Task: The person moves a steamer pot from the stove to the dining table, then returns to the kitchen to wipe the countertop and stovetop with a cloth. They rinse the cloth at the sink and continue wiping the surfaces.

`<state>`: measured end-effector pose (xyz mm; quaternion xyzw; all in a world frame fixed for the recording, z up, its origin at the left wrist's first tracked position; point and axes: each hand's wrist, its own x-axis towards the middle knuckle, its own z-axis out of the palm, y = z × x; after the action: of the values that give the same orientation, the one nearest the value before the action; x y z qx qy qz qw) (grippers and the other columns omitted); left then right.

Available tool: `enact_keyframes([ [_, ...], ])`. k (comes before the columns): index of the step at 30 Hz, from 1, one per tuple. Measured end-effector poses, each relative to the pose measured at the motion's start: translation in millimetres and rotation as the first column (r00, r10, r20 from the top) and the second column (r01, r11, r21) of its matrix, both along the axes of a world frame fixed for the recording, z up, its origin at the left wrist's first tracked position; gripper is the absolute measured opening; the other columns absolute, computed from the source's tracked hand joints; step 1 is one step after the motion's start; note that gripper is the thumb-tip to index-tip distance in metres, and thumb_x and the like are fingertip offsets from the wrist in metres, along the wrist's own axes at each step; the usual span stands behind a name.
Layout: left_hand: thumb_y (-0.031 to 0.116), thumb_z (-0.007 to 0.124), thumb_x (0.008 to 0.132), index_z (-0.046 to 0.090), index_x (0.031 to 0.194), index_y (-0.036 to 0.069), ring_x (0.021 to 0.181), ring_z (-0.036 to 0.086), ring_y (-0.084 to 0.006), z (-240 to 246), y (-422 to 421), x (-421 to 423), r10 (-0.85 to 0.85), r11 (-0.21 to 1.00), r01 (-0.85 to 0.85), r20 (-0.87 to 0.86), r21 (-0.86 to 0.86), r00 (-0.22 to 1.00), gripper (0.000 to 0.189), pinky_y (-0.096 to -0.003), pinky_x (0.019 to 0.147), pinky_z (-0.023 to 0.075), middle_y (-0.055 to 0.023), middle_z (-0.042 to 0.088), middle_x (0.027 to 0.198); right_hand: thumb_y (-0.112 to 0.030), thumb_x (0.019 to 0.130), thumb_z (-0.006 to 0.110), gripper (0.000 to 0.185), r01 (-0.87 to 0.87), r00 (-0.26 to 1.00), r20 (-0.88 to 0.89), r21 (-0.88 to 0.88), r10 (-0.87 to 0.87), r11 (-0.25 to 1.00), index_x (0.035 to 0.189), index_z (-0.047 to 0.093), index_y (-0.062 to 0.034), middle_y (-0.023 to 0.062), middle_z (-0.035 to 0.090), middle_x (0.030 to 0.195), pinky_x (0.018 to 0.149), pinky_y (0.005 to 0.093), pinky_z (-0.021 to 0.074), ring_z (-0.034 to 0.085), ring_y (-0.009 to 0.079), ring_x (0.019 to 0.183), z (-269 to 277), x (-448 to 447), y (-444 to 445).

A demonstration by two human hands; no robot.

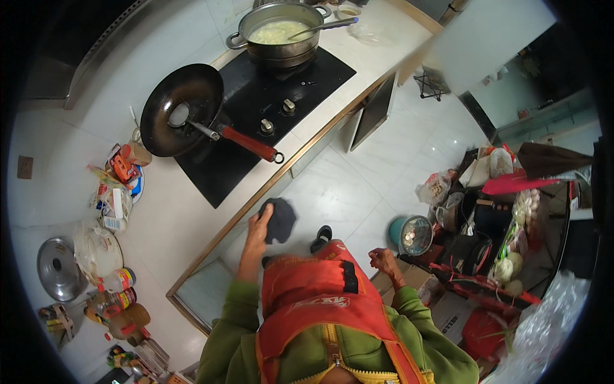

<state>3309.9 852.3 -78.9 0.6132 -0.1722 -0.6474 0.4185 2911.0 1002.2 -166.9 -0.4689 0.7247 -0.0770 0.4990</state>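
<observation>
My left hand [258, 228] grips a dark grey cloth [280, 222], slightly blurred, beside the counter's front edge. Down at my right side, my right hand [383, 261] hangs with its fingers curled and nothing visible in them. It is nearest to a teal bucket [395, 233] on the floor. On the black glass cooktop [249, 96], a dark wok [158, 115] with a red handle [249, 144] rests tilted, a metal ladle [180, 115] lying inside. A two-handled steel pot [283, 50] on the far burner contains pale yellowish liquid, and a long-handled utensil [321, 29] leans in it.
Along the wall stand seasoning packets [123, 165], bottles [117, 280] and a pot lid [60, 269]. A cabinet door [371, 113] hangs open below the counter. Bagged food and vegetables [511, 266] crowd the right side, and a folding stool [430, 84] stands farther off.
</observation>
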Motion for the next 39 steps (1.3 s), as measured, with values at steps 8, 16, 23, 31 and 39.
enact_keyframes([
  [8, 0.036, 0.066, 0.087, 0.056, 0.122, -0.001, 0.106, 0.060, -0.0236, 9.9, -78.5, -109.5, 0.115, 0.987, -0.038, -0.537, 0.153, 0.835, 0.052, -0.0372, 0.095, 0.0470, -0.0128, 0.061, 0.119, -0.025, 0.089, 0.058, 0.028, 0.019, 0.999, 0.037, -0.155, -0.013, 0.988, 0.094, 0.066, 0.0014, 0.0099, 0.064, 0.061, 0.056, 0.0315, 0.0496, 0.064, 0.0178, 0.058, 5.9, -77.7, -112.2],
  [16, 0.038, 0.060, 0.091, 0.054, 0.124, -0.002, 0.108, 0.058, -0.0203, -41.1, -118.4, -133.7, 0.149, 0.962, -0.010, -0.499, 0.272, 0.854, 0.052, -0.0309, 0.094, 0.0461, -0.0119, 0.059, 0.122, -0.019, 0.091, 0.059, 0.025, 0.176, 0.901, 0.396, 0.039, -0.177, 0.984, 0.099, 0.065, 0.0038, 0.0047, 0.062, 0.066, 0.054, 0.0264, 0.0465, 0.058, 0.0122, 0.060, -7.6, -105.5, -154.4],
  [23, 0.031, 0.056, 0.094, 0.062, 0.100, 0.000, 0.089, 0.059, -0.0124, -88.5, -131.0, -164.9, 0.007, 0.977, 0.099, -0.488, 0.191, 0.873, 0.032, -0.0259, 0.077, 0.0470, -0.0057, 0.062, 0.100, -0.022, 0.088, 0.064, 0.025, 0.132, 0.972, 0.176, 0.124, -0.153, 0.983, 0.090, 0.068, 0.0029, 0.0063, 0.063, 0.063, 0.053, 0.0266, 0.0451, 0.057, 0.0103, 0.058, 7.0, -78.8, -252.6],
  [31, 0.032, 0.056, 0.093, 0.052, 0.124, 0.003, 0.106, 0.059, -0.0209, -51.9, -130.8, -173.2, 0.537, 0.844, -0.358, -0.640, 0.400, 0.550, 0.043, -0.0367, 0.097, 0.0468, -0.0091, 0.061, 0.116, -0.014, 0.092, 0.056, 0.027, -0.511, 0.839, 0.130, -0.147, 0.529, 0.847, 0.107, 0.062, 0.0069, 0.0075, 0.065, 0.069, 0.064, 0.0271, 0.0509, 0.062, 0.0141, 0.063, 4.7, -62.3, -344.2],
  [39, 0.033, 0.051, 0.095, 0.044, 0.135, 0.005, 0.121, 0.051, -0.0268, -34.4, -9.7, -200.0, 0.579, 0.620, -0.741, -0.788, 0.259, 0.210, 0.049, -0.0424, 0.105, 0.0398, -0.0130, 0.052, 0.132, -0.033, 0.100, 0.042, 0.046, -0.663, 0.558, 0.746, 0.137, 0.363, 0.736, 0.126, 0.052, 0.0044, 0.0128, 0.064, 0.110, 0.090, 0.0355, 0.0480, 0.060, 0.0196, 0.102, 56.6, 91.9, -389.3],
])
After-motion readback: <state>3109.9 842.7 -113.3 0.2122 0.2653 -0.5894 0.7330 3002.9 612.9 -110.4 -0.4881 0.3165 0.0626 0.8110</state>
